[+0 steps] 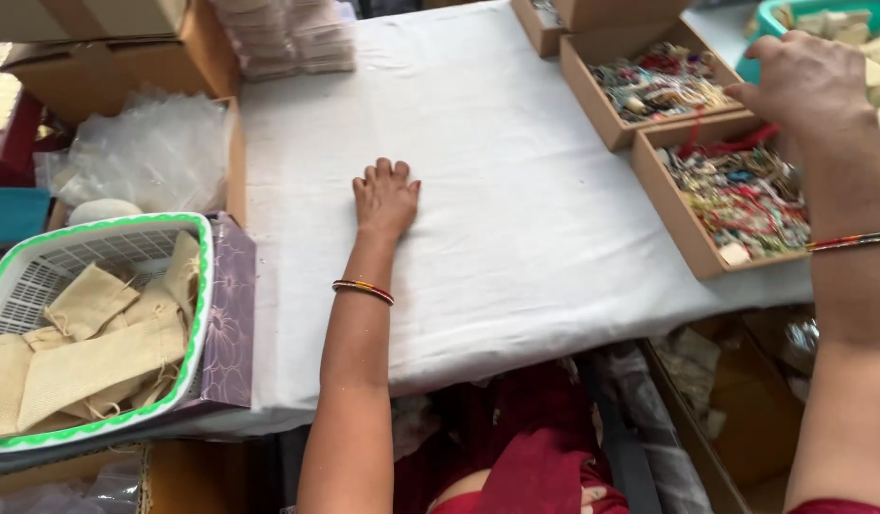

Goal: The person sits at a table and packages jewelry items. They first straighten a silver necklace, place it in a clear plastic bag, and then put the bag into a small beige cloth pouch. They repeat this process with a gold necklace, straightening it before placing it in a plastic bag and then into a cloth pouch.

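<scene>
fingers of the right hand curl loosely over the two cardboard trays of tangled bead-and-thread bracelets at the white cloth's right edge; whether they pinch anything i cannot tell. the left hand lies flat, fingers together, empty, near the cloth's middle. the bracelets look light, limp and snag-prone, so best lifted by a single thread from the top of the heap.

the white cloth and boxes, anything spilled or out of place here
Nothing stands out. The white cloth is bare but for the left hand lying flat on it. The right hand hovers over the cardboard trays, whose colourful threads stay inside.
</scene>
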